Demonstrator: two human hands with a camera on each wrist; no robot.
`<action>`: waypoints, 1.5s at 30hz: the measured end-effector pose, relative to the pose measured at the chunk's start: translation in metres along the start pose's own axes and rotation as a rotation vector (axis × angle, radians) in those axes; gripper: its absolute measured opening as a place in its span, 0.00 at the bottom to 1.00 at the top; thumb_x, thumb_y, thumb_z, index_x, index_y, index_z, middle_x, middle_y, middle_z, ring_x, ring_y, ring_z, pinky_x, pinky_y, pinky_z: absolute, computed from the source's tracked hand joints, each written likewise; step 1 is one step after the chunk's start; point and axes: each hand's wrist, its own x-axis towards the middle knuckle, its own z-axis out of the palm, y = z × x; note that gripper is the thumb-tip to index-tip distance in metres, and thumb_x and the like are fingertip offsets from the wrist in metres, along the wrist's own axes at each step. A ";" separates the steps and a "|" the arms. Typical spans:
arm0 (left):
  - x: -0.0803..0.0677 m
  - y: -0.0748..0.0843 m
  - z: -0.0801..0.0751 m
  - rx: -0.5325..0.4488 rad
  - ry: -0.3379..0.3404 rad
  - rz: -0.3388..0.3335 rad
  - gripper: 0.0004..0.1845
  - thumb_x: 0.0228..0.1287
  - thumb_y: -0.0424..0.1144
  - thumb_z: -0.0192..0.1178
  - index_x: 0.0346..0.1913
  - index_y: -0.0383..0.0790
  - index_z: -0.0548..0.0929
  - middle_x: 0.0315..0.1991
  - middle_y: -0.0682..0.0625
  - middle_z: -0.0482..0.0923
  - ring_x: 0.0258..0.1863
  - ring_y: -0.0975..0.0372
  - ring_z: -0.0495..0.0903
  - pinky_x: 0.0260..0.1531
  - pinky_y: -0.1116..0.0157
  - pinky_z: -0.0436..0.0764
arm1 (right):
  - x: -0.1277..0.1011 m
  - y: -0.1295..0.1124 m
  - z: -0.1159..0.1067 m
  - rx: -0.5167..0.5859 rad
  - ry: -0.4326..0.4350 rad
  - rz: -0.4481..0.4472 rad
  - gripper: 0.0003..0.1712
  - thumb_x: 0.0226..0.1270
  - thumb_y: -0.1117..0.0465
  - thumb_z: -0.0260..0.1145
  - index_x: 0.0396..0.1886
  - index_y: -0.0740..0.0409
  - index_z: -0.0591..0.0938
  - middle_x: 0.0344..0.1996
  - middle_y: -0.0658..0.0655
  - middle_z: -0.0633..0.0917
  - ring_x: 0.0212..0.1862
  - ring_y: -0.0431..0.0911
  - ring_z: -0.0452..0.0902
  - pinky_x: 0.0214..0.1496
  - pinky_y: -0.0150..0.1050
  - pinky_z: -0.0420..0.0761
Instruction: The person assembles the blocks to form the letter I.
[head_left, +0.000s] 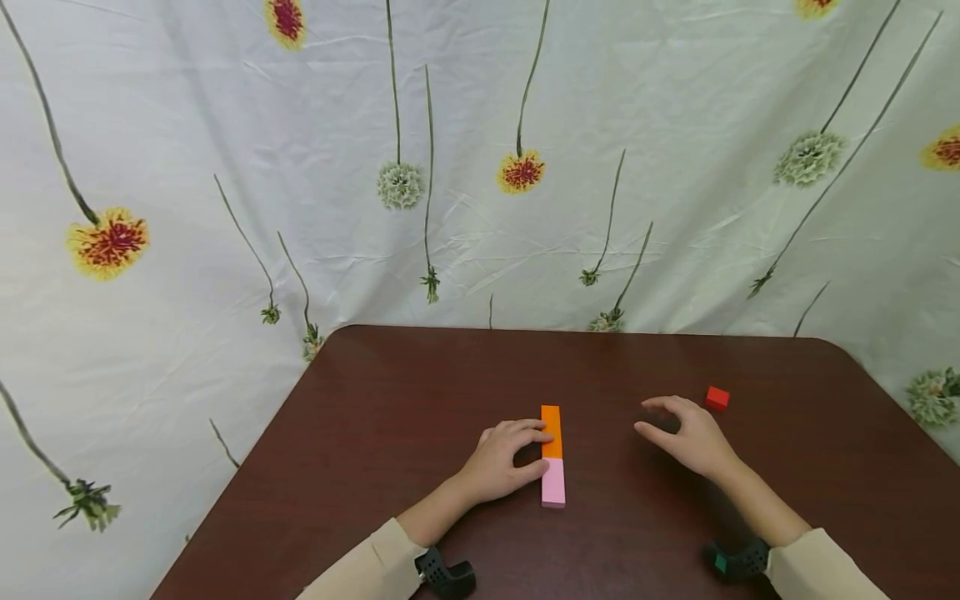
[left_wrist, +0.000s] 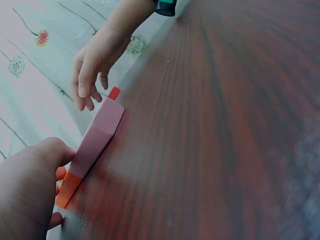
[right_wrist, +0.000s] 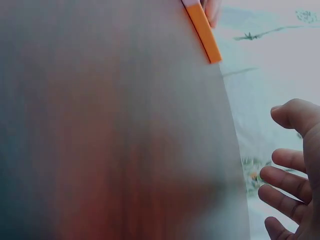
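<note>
Left hand (head_left: 502, 461) (fingers spread, right hand (head_left: 693, 436) too) should softly keep pink block (head_left: 553, 485), orange block (head_left: 552, 427) pointing at surface's far edge (head_left: 465, 334)

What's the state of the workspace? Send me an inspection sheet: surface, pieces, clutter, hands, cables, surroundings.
Surface: dark red-brown wood-grain table with rounded far corners.
Job's things: orange block and pink block in line, end to end, orange farther away; red block apart, just beyond the right hand.
Clutter: nothing seen.
Grippers: left hand has fingers on the orange block and its thumb at the pink; right hand holds nothing, fingers apart. Dark devices on both wrists.
Cables: nothing seen.
Surroundings: pale flower-patterned cloth behind the table.
</note>
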 end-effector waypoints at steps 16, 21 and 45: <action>-0.001 0.001 -0.001 -0.001 0.003 -0.009 0.21 0.62 0.52 0.54 0.57 0.53 0.77 0.63 0.57 0.66 0.62 0.58 0.63 0.55 0.48 0.58 | 0.006 0.031 -0.030 -0.024 0.061 0.103 0.26 0.62 0.48 0.62 0.51 0.64 0.78 0.48 0.67 0.78 0.49 0.62 0.71 0.46 0.58 0.70; -0.001 0.002 -0.002 -0.004 0.003 -0.007 0.21 0.62 0.52 0.54 0.57 0.53 0.77 0.62 0.57 0.67 0.61 0.58 0.63 0.55 0.48 0.58 | 0.007 0.041 -0.040 -0.035 0.058 0.120 0.27 0.63 0.48 0.61 0.51 0.65 0.77 0.48 0.70 0.77 0.47 0.63 0.72 0.43 0.57 0.73; 0.000 0.002 -0.003 0.020 -0.010 -0.014 0.21 0.62 0.52 0.54 0.58 0.53 0.76 0.62 0.57 0.67 0.62 0.59 0.63 0.55 0.49 0.58 | 0.015 0.074 -0.067 -0.122 0.000 0.218 0.30 0.62 0.46 0.61 0.50 0.69 0.76 0.50 0.75 0.74 0.49 0.67 0.68 0.44 0.60 0.69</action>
